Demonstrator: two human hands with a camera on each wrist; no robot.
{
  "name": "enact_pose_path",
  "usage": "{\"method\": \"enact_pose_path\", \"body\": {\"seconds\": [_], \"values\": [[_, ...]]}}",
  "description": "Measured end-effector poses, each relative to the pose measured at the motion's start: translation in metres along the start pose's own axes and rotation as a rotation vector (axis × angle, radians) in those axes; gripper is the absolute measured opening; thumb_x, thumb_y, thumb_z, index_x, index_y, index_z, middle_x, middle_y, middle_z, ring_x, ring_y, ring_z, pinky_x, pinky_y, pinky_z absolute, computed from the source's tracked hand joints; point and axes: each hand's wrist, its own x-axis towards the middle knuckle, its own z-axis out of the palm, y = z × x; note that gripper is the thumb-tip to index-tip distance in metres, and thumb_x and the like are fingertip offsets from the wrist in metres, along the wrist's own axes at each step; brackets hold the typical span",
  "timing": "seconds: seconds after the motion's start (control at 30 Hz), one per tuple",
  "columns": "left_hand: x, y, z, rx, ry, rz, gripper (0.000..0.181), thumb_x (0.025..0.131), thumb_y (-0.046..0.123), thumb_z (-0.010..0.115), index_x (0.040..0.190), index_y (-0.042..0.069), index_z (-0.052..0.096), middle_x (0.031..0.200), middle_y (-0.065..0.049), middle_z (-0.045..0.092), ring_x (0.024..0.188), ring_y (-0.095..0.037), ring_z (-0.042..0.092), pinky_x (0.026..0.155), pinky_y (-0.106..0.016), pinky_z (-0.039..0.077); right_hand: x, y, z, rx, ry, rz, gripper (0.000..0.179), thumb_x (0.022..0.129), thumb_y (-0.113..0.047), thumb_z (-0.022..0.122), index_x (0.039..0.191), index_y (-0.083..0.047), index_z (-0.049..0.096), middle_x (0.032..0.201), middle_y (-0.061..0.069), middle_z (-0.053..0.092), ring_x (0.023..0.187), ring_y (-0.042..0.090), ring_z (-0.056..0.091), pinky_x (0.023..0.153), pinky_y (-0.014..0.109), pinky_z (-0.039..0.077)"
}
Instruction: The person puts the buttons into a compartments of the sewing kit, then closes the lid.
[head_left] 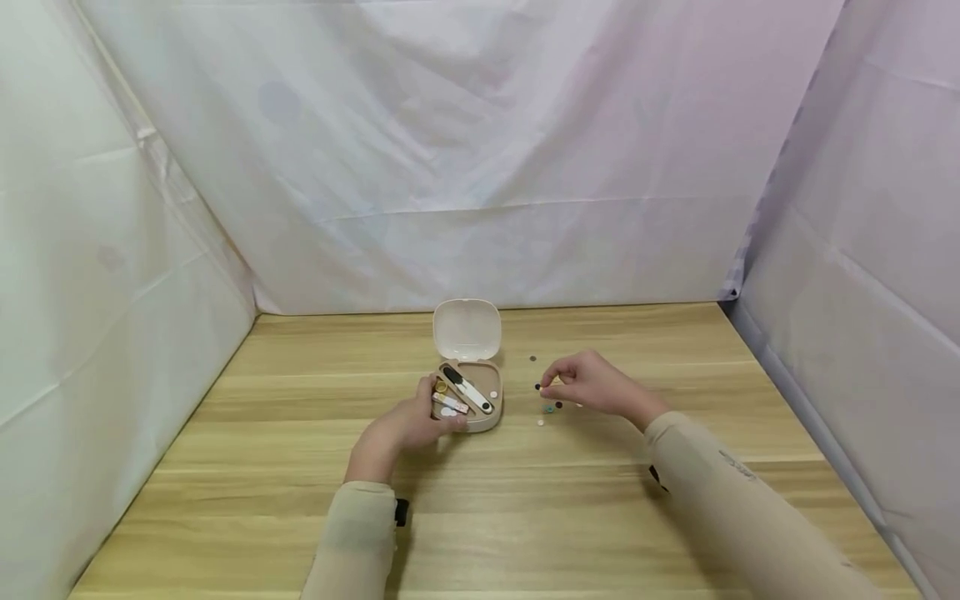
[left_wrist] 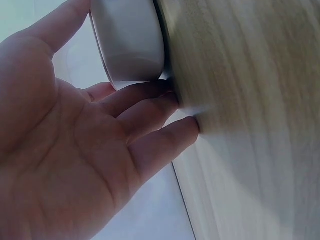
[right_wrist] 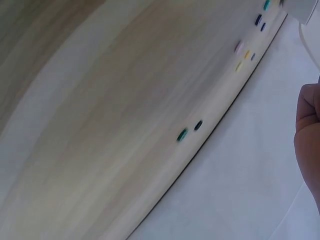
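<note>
An open beige sewing box (head_left: 483,423) stands on the table, lid (head_left: 467,329) raised at the back. In it lie white thread snips (head_left: 472,392) with a dark end, a gold ring (head_left: 441,387), a small patterned strip (head_left: 450,403) and white buttons (head_left: 447,412). My left hand (head_left: 412,421) grips the box's left side, thumb at the front rim; the left wrist view shows fingers against the box wall (left_wrist: 132,45). To the right, thumb and index fingertip of my right hand (head_left: 588,383) pinch what seems a small button, mostly hidden, beside a dark button (head_left: 537,387).
Loose buttons lie round the right hand: a teal button (head_left: 549,409), a dark button (head_left: 558,405), a white button (head_left: 541,423) and a brownish button (head_left: 533,358) farther back. White cloth (head_left: 480,167) hangs behind the wooden table (head_left: 495,517) and along both sides.
</note>
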Motion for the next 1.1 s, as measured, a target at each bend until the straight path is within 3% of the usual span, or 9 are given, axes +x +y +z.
{"method": "enact_pose_path", "body": {"seconds": [0.3, 0.57, 0.73, 1.1], "values": [[0.002, 0.001, 0.005, -0.032, 0.007, 0.007, 0.108, 0.095, 0.058, 0.075, 0.169, 0.009, 0.014, 0.152, -0.036, 0.054, 0.140, -0.049, 0.057, 0.115, -0.063, 0.047, 0.032, -0.009, 0.023, 0.039, 0.019, 0.023, 0.007, 0.095, -0.024, 0.081, 0.098, -0.017, 0.081, 0.059, -0.008, 0.035, 0.056, 0.010, 0.032, 0.057, 0.023, 0.033], [0.002, 0.000, 0.003, -0.045, 0.019, 0.002, 0.109, 0.093, 0.055, 0.078, 0.169, 0.008, 0.015, 0.153, -0.034, 0.054, 0.140, -0.048, 0.057, 0.116, -0.064, 0.046, 0.056, -0.023, 0.046, 0.120, 0.024, 0.005, 0.009, 0.096, -0.023, 0.080, 0.099, -0.015, 0.081, 0.056, -0.009, 0.034, 0.052, 0.007, 0.030, 0.050, 0.021, 0.027], [0.002, -0.001, 0.002, -0.051, 0.021, 0.005, 0.108, 0.093, 0.055, 0.078, 0.168, 0.008, 0.016, 0.152, -0.035, 0.055, 0.140, -0.048, 0.057, 0.115, -0.064, 0.046, 0.065, -0.027, 0.050, 0.099, 0.024, 0.018, 0.007, 0.096, -0.023, 0.081, 0.096, -0.017, 0.081, 0.057, -0.010, 0.034, 0.052, 0.007, 0.031, 0.050, 0.021, 0.027], [0.002, 0.001, 0.003, -0.075, 0.026, 0.013, 0.107, 0.093, 0.053, 0.080, 0.167, 0.008, 0.018, 0.150, -0.034, 0.056, 0.136, -0.046, 0.060, 0.113, -0.063, 0.048, 0.071, -0.024, 0.049, 0.002, -0.061, -0.045, 0.007, 0.096, -0.023, 0.081, 0.100, -0.017, 0.081, 0.075, -0.003, 0.063, 0.063, 0.008, 0.048, 0.058, 0.022, 0.043]]}}
